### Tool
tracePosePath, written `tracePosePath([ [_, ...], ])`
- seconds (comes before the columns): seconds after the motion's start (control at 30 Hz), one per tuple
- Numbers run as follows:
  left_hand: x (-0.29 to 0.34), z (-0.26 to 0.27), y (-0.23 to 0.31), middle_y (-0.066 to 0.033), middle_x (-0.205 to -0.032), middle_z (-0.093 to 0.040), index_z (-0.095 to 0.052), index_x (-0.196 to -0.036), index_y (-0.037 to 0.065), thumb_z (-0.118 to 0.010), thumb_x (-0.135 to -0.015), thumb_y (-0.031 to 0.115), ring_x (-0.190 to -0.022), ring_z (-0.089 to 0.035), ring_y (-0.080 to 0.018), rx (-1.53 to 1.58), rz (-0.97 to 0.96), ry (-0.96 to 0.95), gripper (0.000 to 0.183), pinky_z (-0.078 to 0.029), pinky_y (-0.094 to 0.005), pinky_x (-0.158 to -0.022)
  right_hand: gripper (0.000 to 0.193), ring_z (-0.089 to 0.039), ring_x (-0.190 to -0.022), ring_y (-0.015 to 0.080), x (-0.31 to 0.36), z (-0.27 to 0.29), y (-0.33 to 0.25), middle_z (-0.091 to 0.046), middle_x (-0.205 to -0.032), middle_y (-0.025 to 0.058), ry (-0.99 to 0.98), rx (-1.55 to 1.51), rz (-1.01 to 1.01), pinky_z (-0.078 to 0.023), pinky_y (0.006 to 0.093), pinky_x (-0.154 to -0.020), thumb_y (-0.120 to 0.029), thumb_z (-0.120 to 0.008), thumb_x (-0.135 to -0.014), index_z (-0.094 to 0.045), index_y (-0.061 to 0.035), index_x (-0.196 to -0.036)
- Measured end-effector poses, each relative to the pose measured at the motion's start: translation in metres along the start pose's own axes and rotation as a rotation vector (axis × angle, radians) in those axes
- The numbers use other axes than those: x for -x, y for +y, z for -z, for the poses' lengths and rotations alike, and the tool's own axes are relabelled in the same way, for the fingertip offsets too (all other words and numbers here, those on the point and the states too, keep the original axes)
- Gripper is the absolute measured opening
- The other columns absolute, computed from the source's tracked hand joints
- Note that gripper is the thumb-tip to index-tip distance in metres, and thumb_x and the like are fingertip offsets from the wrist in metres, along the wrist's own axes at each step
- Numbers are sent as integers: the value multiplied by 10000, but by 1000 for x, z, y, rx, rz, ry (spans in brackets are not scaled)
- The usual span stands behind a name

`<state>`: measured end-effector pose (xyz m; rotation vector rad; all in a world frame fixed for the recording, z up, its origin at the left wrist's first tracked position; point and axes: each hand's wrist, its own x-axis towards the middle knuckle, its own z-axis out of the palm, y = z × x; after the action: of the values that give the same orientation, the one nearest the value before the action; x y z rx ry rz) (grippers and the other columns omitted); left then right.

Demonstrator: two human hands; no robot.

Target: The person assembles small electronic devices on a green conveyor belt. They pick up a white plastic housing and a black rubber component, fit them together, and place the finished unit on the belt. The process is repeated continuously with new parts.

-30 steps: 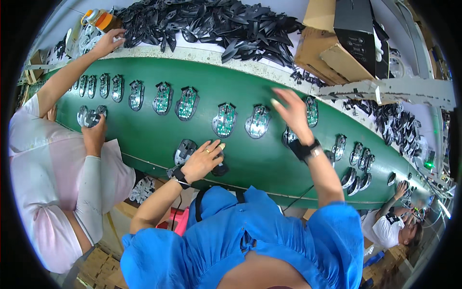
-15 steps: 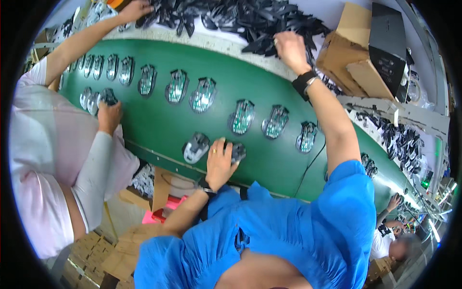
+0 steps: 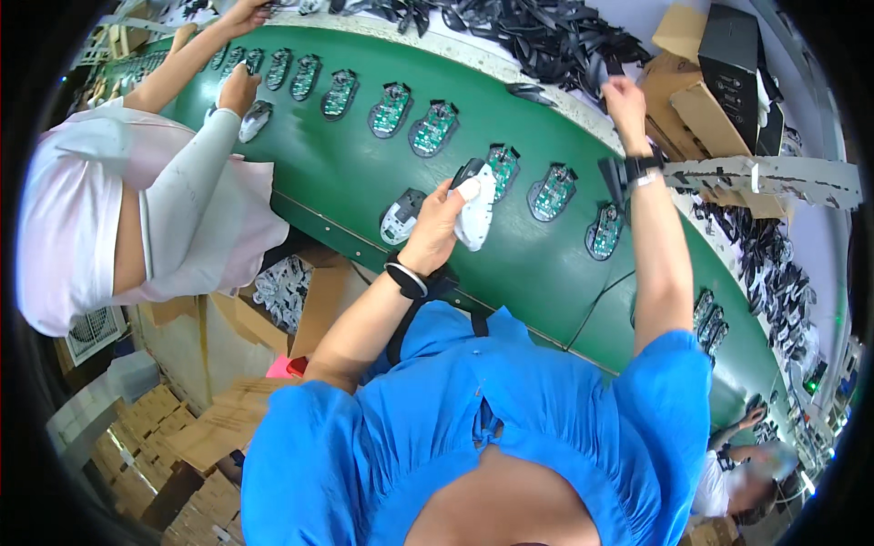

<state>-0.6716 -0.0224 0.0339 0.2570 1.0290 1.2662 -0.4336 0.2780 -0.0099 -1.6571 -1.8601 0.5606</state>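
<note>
My left hand (image 3: 437, 227) grips a white-and-black computer mouse shell (image 3: 474, 214), lifted over the green work surface (image 3: 337, 187) with its pale side showing. Close to that hand, a grey-and-black mouse shell (image 3: 401, 217) lies on the surface. At the far edge my right hand (image 3: 625, 107) is closed, its fingertips pinching a thin black plastic piece (image 3: 614, 69) beside a heap of similar black pieces (image 3: 546, 41). Between my arms sit open mouse bases with green circuit boards, among them one base (image 3: 552, 193) and another (image 3: 604, 231).
Further mouse bases (image 3: 390, 109) line up toward the left, where a co-worker's hand (image 3: 238, 89) works. An open cardboard box (image 3: 687, 109) and a metal bar (image 3: 765, 177) stand at right. A cable (image 3: 601, 309) crosses the surface. Below left is a carton of parts (image 3: 314, 305).
My left hand has raised a mouse shell off the surface and moved it up and right. My right hand has shifted right along the heap. The row of bases appears farther right relative to the view.
</note>
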Motion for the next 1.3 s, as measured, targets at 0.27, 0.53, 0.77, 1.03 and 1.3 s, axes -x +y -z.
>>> tracePosePath([
  [0.27,16,-2,-21,-66,-1111,-606,-368,-1324,-9,-557,-927,209,-981,-593,-146,-229,-170,141,491,-488,-295,-849,122,-555,-804,88,217,55,-105,-568,-877,-10,-514,-1228,-274,-451,224,-721,-14,-557,-868,-567,-42,-985],
  [0.53,69,-10,6,-66,-1009,-635,-477,-1219,5,-659,-875,255,-872,-619,-110,-191,-209,80,462,-508,-248,-732,223,-581,-815,81,274,61,-160,-619,-927,8,-564,-1539,-422,-464,208,-717,24,-623,-843,-553,-47,-1042],
  [0.77,83,18,5,-63,-1052,-621,-442,-1256,19,-647,-878,235,-908,-616,-116,-43,-209,102,481,-509,-264,-761,272,-599,-813,96,268,60,-171,-626,-929,27,-695,-1463,-362,-487,237,-751,0,-616,-828,-510,-47,-1074],
  [1.03,90,36,14,-72,-1185,-557,-379,-1334,37,-664,-846,191,-1019,-584,-151,66,-187,3,585,-488,-302,-879,257,-611,-844,101,271,49,-179,-638,-928,35,-739,-1436,-374,-492,242,-784,26,-593,-834,-511,-39,-1069],
  [1.3,72,9,32,-54,-1141,-577,-410,-1319,28,-666,-832,194,-1008,-576,-128,-13,-289,8,575,-468,-268,-837,165,-530,-720,49,260,59,-177,-596,-858,-20,-563,-1446,-384,-452,205,-698,-37,-616,-867,-516,-57,-997],
])
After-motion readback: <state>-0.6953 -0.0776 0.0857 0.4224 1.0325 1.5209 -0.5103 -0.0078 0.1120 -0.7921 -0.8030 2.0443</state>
